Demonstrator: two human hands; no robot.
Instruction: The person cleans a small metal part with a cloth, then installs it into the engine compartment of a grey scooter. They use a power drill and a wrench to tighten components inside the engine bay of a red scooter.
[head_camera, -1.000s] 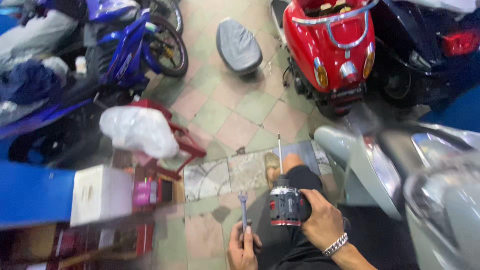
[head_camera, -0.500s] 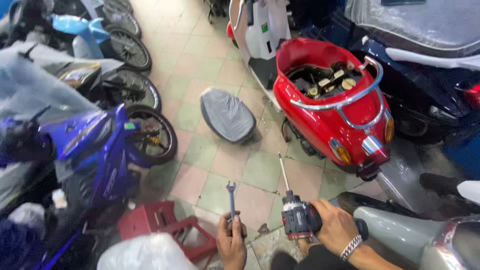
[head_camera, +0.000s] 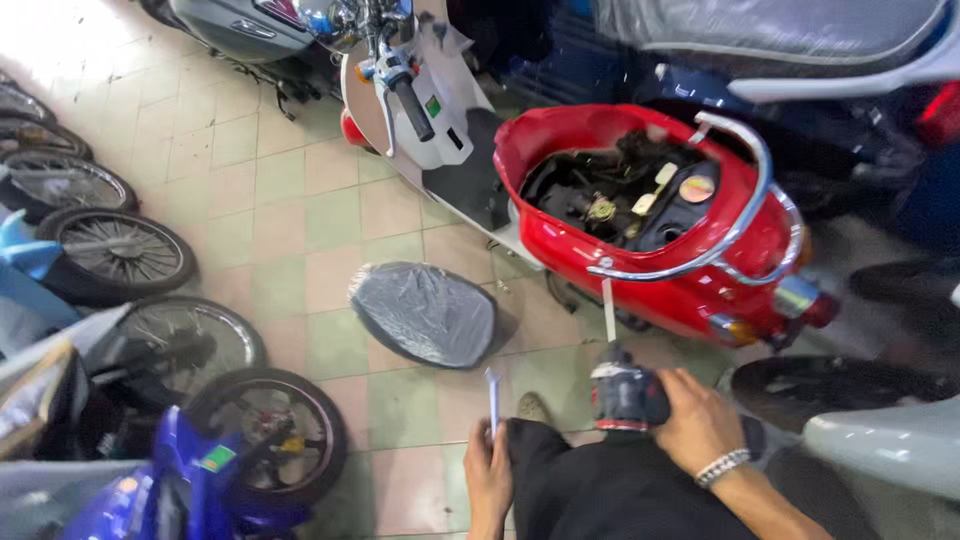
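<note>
- Over the last second the view swings from the blue motorcycle and red stool toward the red scooter (head_camera: 640, 215), which now fills the upper middle with its seat compartment open; the person seems to be turning to it.
- The right hand (head_camera: 700, 425) keeps a closed grip on the cordless drill (head_camera: 622, 392), its long bit pointing at the scooter's chrome rail.
- The left hand (head_camera: 487, 470) stays wrapped around a spanner (head_camera: 492, 398), held upright above the knee.
- The plastic-wrapped seat (head_camera: 425, 313) lies on the tiled floor (head_camera: 270, 210), near the scooter.
- A small green sticker (head_camera: 216, 459) sits on the blue motorcycle (head_camera: 170, 480); another green patch marks the scooter's pale front panel.
</note>
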